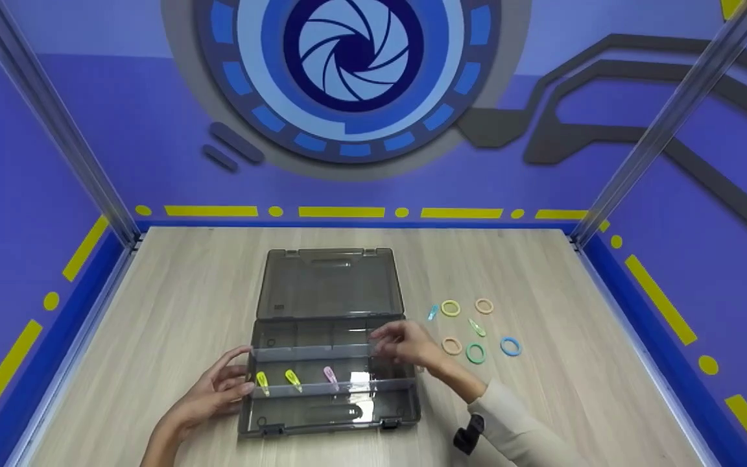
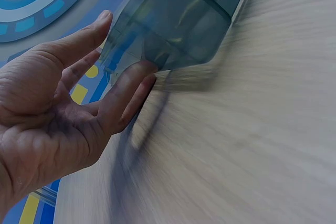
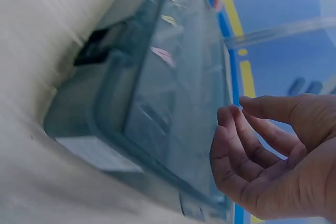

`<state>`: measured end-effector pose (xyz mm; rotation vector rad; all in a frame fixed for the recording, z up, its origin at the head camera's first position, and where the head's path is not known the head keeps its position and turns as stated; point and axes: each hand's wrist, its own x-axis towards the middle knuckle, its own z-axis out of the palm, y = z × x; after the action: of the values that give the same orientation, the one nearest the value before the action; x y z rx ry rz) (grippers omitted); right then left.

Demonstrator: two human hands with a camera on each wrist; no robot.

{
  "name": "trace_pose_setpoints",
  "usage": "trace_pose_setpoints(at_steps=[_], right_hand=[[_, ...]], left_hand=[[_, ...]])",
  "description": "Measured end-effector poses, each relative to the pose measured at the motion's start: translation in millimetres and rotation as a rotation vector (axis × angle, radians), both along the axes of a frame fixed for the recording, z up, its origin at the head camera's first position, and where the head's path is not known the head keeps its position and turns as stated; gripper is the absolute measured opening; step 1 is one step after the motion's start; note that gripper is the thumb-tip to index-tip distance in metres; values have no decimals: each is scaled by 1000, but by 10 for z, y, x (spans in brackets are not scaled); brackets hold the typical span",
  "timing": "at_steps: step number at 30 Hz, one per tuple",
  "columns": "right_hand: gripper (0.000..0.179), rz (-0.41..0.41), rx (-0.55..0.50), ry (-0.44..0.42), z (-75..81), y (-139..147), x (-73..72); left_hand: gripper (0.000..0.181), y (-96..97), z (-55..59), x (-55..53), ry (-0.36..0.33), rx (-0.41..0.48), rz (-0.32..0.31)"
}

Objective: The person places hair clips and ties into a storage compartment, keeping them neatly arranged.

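A smoky see-through compartment box (image 1: 331, 425) lies on the table with its lid (image 1: 332, 283) swung back. In its middle row sit two yellow hair clips (image 1: 262, 381) (image 1: 293, 379) and a pink hair clip (image 1: 330, 376). At the box's left side is my left hand (image 1: 208, 392), its fingertips touching the wall with the fingers fairly straight. My right hand (image 1: 409, 344) hovers over the right end of the back rows, fingers loosely bent. In the right wrist view nothing shows between its thumb and fingertips (image 3: 231, 116).
Right of the box lie several hair ties, among them a yellow one (image 1: 450, 308), a green one (image 1: 475, 353) and a blue one (image 1: 510, 346). A blue clip (image 1: 433, 312) and a green clip (image 1: 476, 327) lie among them. Blue panels (image 1: 373, 188) border the table (image 1: 172, 279).
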<state>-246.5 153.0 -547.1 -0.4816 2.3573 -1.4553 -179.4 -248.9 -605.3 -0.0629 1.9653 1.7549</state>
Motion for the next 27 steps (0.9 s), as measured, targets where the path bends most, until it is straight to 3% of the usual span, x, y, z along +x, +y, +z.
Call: trace_pose_setpoints(at_steps=[5,10,21,27], right_hand=[[27,-97,-21,-45,92,237,-49],[26,-175,10,-61,88,516,-90],[28,-296,7,-92,-153,966,-313],[31,-296,-7,-100,-277,1062,-404]], left_hand=[[83,-12,-2,0,-3,4,6],[83,-2,-3,0,-10,-2,10],[82,-7,-1,0,-2,15,7],[82,5,-21,7,-4,13,12]])
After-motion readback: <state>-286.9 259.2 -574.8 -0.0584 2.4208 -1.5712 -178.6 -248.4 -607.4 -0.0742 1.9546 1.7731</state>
